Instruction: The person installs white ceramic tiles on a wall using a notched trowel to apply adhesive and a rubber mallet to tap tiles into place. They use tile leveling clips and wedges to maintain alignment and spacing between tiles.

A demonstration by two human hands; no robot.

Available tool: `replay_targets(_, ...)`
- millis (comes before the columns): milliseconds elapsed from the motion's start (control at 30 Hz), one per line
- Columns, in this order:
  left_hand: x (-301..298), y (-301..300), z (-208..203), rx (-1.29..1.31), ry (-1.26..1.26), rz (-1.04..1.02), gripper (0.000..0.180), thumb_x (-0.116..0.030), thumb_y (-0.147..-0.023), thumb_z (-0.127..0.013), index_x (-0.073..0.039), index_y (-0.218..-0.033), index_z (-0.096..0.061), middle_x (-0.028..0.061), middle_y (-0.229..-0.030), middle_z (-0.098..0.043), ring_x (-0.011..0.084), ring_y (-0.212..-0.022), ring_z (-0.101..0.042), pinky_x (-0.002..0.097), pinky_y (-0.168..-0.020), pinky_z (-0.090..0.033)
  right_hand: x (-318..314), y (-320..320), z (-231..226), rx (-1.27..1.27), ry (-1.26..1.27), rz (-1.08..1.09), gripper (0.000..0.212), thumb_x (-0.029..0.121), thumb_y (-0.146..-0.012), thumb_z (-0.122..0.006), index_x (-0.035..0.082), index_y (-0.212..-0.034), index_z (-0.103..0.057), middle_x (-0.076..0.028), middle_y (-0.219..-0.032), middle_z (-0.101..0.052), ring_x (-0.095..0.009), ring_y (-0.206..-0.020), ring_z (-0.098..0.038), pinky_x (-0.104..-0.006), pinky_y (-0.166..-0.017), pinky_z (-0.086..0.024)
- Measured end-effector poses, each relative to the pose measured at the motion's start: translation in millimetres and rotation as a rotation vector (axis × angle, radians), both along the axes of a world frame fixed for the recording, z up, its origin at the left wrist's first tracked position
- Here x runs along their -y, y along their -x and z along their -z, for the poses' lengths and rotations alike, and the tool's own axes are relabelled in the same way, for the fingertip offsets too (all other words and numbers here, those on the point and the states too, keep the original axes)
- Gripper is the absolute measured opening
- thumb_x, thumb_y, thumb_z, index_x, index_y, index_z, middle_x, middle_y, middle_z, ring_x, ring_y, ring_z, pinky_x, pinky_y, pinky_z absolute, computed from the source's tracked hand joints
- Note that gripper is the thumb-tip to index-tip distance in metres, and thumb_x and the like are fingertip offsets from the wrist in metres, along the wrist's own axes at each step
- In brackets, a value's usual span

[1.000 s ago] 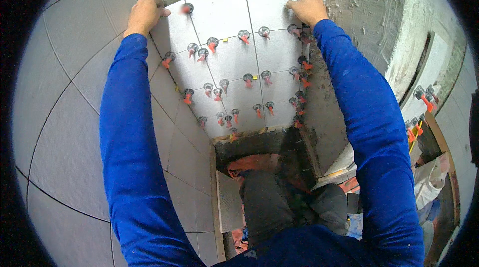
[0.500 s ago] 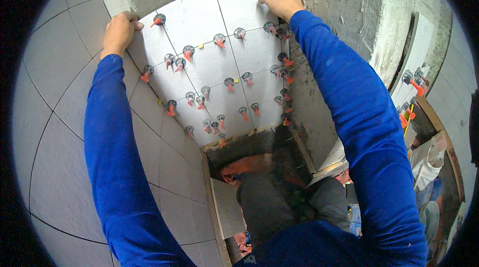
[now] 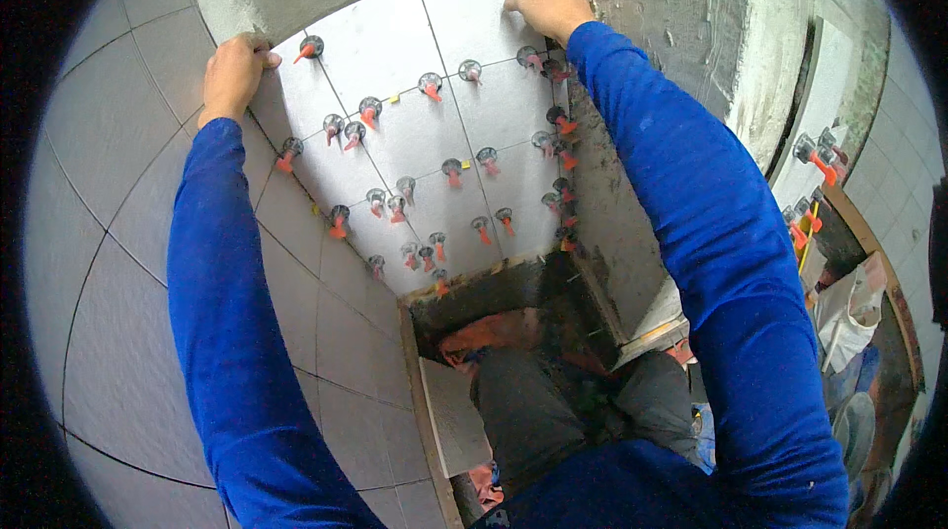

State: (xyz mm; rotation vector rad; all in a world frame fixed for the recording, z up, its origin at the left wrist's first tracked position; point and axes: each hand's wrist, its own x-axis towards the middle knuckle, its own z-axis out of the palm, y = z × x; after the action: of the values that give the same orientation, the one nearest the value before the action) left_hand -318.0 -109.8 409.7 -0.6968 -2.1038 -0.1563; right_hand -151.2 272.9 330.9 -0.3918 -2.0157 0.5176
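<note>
White wall tiles (image 3: 370,40) in a grid cover the narrow wall in front of me. My left hand (image 3: 232,77) is closed at the top left edge of the tiling, thumb against the rim of a narrow white tile (image 3: 293,84). Its other fingertips are partly hidden. At the top right corner my right hand (image 3: 555,7) pinches the edge of a larger white tile (image 3: 481,15), thumb on its face and fingers curled behind the edge. Tile levelling clips with red handles (image 3: 430,86) sit along the joints, including one clip (image 3: 311,47) near my left hand.
Large grey tiles (image 3: 128,331) cover the wall at my left. Rough cement (image 3: 642,5) flanks the tiles on the right, above a ledge (image 3: 647,336). Further right are more red clips (image 3: 818,162) and a whitish bag (image 3: 851,317). Below lies a dark recess (image 3: 494,287).
The view has shifted slightly. Both hands keep their places at the tile edges; the left hand sits a little lower in the picture.
</note>
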Motion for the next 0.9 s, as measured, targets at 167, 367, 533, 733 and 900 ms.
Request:
replay_targets(167, -0.4, -1.6, 0.2, 0.01, -0.046, -0.006, 0.033, -0.03, -0.081, -0.081, -0.01, -0.108, -0.08, 0.0195, -0.107, -0.075, 0.0379, -0.104, -0.072, 0.046, -0.09, -0.054, -2.6, 2.4, 0.5, 0.031, 0.014, -0.028, 0.056, 0.039, -0.073, -0.077, -0.008, -0.104, -0.076, -0.031, -0.108, -0.073, -0.043, -0.103, -0.072, -0.0465, -0.096, -0.056)
replay_targets(367, 0.2, -2.1, 1.8, 0.016, -0.026, 0.0, 0.035, -0.028, -0.081, -0.081, -0.008, -0.109, -0.079, 0.0185, -0.106, -0.076, 0.0371, -0.102, -0.072, 0.0453, -0.089, -0.053, 13.7, -5.9, -1.8, 0.074, -0.019, 0.043, 0.049, 0.037, -0.076, -0.074, -0.003, -0.103, -0.077, -0.029, -0.11, -0.073, -0.043, -0.105, -0.072, -0.0483, -0.097, -0.056)
replay_targets(533, 0.2, 0.1, 1.0, 0.044, -0.055, 0.013, 0.035, -0.028, -0.08, -0.081, -0.008, -0.109, -0.079, 0.0179, -0.102, -0.076, 0.0361, -0.1, -0.073, 0.045, -0.089, -0.053, 56.8, -11.9, -1.8, -0.204, -0.523, 0.175, 0.05, 0.024, -0.083, -0.068, 0.004, -0.128, -0.068, -0.02, -0.128, -0.067, -0.043, -0.107, -0.069, -0.0509, -0.095, -0.056)
replay_targets(733, 1.4, 1.3, 4.6, 0.017, -0.067, 0.012, 0.034, -0.028, -0.08, -0.081, -0.009, -0.109, -0.079, 0.0144, -0.107, -0.076, 0.035, -0.104, -0.071, 0.0443, -0.091, -0.053, 85.0, -2.8, -22.6, -0.073, -0.656, 0.06, 0.054, 0.017, -0.086, -0.067, 0.01, -0.139, -0.061, -0.013, -0.137, -0.061, -0.036, -0.119, -0.064, -0.0466, -0.1, -0.055)
replay_targets(900, 0.8, -0.4, 6.3, -0.042, -0.053, 0.021, 0.029, -0.029, -0.08, -0.083, -0.01, -0.101, -0.081, 0.0185, -0.103, -0.076, 0.0366, -0.101, -0.072, 0.046, -0.089, -0.054, 108.2, 12.0, -26.1, -0.157, -0.849, -0.077, 0.041, 0.006, -0.087, -0.063, 0.007, -0.128, -0.067, -0.01, -0.131, -0.063, -0.031, -0.12, -0.063, -0.0444, -0.097, -0.057)
